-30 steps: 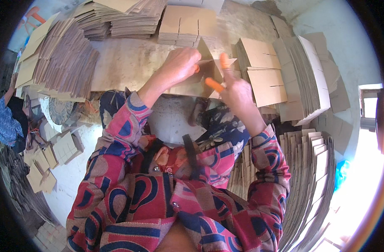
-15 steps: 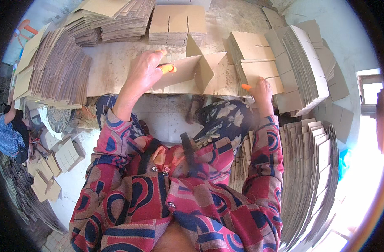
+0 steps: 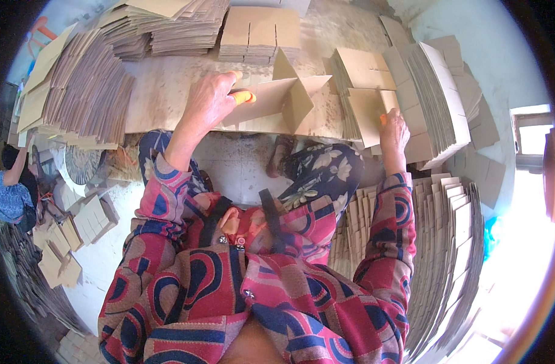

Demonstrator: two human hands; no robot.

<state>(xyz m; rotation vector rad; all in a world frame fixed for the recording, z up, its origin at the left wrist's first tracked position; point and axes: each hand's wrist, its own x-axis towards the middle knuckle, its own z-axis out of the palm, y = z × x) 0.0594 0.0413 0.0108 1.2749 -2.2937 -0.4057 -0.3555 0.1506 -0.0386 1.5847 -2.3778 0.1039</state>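
Note:
My left hand [image 3: 215,97], with orange coverings on its fingers, is closed on the left end of a cardboard divider [image 3: 265,103]. The divider's slotted sheets stand upright and cross one another on the table. Over on the right, my right hand [image 3: 395,130] is closed at the right edge of a slotted cardboard sheet [image 3: 365,112], which lies tilted on top of a low stack [image 3: 365,64]. An orange covering shows on a finger of this hand too. Its other fingertips are partly hidden.
Behind the divider stands a squared stack of slotted sheets [image 3: 259,30]. Tall leaning piles of cardboard flank the wooden table [image 3: 162,85] on the left [image 3: 77,91] and right [image 3: 444,103]. More sheets [image 3: 441,242] stand beside my right arm. Another person [image 3: 13,188] is at the far left.
My right hand has shifted right to the sheet's outer edge, and that sheet now sits at a different angle on its stack. My left hand and the divider stay nearly in place.

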